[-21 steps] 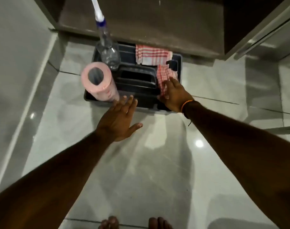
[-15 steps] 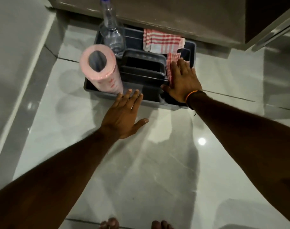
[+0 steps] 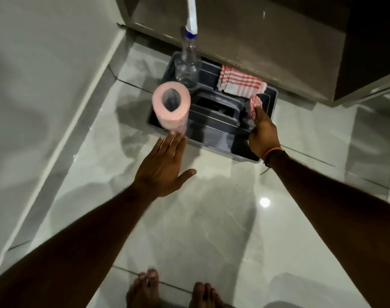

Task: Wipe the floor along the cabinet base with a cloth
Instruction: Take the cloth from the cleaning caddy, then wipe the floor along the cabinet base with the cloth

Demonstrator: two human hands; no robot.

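A dark plastic caddy [image 3: 218, 138] sits on the glossy tiled floor against the brown cabinet base [image 3: 256, 52]. A red-and-white checked cloth [image 3: 240, 83] lies over the caddy's back right rim. My right hand [image 3: 264, 132] is over the caddy's right compartment, with its fingers pinched on a bunched end of that cloth [image 3: 255, 105]. My left hand [image 3: 165, 165] hovers flat and open above the floor just in front of the caddy, holding nothing.
A pink paper roll [image 3: 171, 107] stands in the caddy's left end, with a clear spray bottle [image 3: 188, 65] behind it. A grey wall and skirting [image 3: 63, 138] run along the left. Bare toes [image 3: 145, 287] show at the bottom edge.
My right hand went from lying flat on the cloth to pinching its end and lifting it. The left hand stayed open in front of the caddy. The view shifted.
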